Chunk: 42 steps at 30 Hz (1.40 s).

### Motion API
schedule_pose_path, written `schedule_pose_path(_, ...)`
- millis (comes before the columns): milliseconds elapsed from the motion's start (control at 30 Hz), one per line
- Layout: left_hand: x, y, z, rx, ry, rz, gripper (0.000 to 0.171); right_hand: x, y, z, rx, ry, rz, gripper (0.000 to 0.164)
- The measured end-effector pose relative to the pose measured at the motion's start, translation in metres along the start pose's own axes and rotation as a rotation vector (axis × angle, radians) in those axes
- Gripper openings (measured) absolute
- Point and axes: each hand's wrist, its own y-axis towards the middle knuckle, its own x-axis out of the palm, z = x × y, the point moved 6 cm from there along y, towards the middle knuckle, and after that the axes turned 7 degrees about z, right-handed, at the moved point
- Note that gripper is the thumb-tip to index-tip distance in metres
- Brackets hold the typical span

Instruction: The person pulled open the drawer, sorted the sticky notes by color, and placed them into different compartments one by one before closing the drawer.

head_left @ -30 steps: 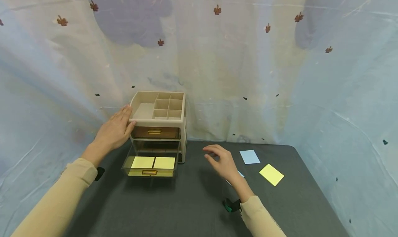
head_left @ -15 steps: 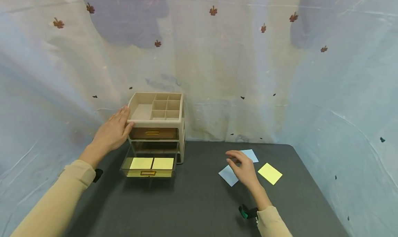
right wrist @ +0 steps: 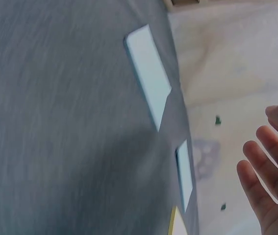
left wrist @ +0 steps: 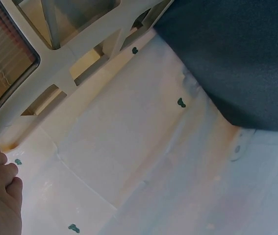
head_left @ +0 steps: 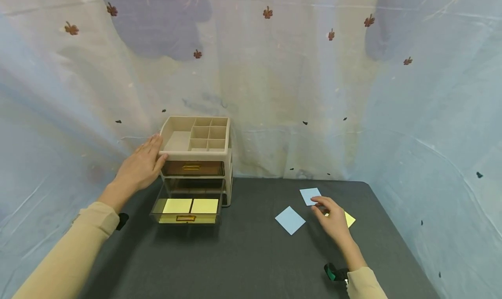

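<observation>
My left hand (head_left: 140, 164) rests along the upper left side of a beige desktop organizer (head_left: 195, 153), fingers extended. Its middle drawer (head_left: 185, 219) is pulled out and holds two yellow sticky note pads (head_left: 205, 206) side by side. Over the table's right part hovers my right hand (head_left: 331, 216), fingers loosely bent and holding nothing. Partly behind it lies a yellow sticky note pad (head_left: 349, 219). One blue sticky note pad (head_left: 290, 220) lies left of that hand, and a second blue pad (head_left: 309, 195) lies just behind the fingertips. Both blue pads also appear in the right wrist view.
A dark cloth-covered table (head_left: 251, 255) carries everything, its rounded back right corner in view. A patterned curtain (head_left: 274, 94) hangs behind and at both sides. The organizer's top tray (head_left: 178, 141) has several compartments. The upper drawer (head_left: 192, 168) is closed.
My right hand has moved right, from beside the organizer past the nearer blue pad to the yellow pad, uncovering the nearer blue pad. My left hand stays on the organizer.
</observation>
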Motion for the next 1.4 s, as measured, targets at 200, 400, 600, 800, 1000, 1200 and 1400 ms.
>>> schedule_pose_path(200, -0.002, -0.001, 0.001, 0.001, 0.000, 0.009, 0.073, -0.016, -0.003, 0.019, -0.012, -0.064, -0.016, 0.029)
schedule_pose_path(400, -0.003, 0.000, 0.003, 0.001, 0.000, 0.004, 0.073, -0.027, -0.003, 0.035, 0.003, -0.115, -0.071, 0.029)
schedule_pose_path(600, -0.003, 0.000, 0.003, 0.002, 0.002, -0.006, 0.073, -0.036, 0.000, 0.054, 0.059, -0.202, -0.147, 0.032)
schedule_pose_path(800, -0.002, -0.001, 0.003, -0.001, 0.004, -0.008, 0.073, -0.044, 0.001, 0.074, 0.108, -0.304, -0.234, 0.036)
schedule_pose_path(1000, -0.002, -0.001, 0.001, -0.002, 0.006, -0.006, 0.073, -0.047, 0.005, 0.088, 0.120, -0.362, -0.305, 0.040)
schedule_pose_path(1200, 0.000, -0.001, 0.001, 0.004, 0.007, -0.012, 0.074, -0.049, 0.003, 0.099, 0.140, -0.393, -0.383, 0.046)
schedule_pose_path(1400, -0.002, -0.001, 0.001, 0.004, 0.013, -0.005, 0.074, -0.049, 0.001, 0.102, 0.146, -0.418, -0.452, 0.052)
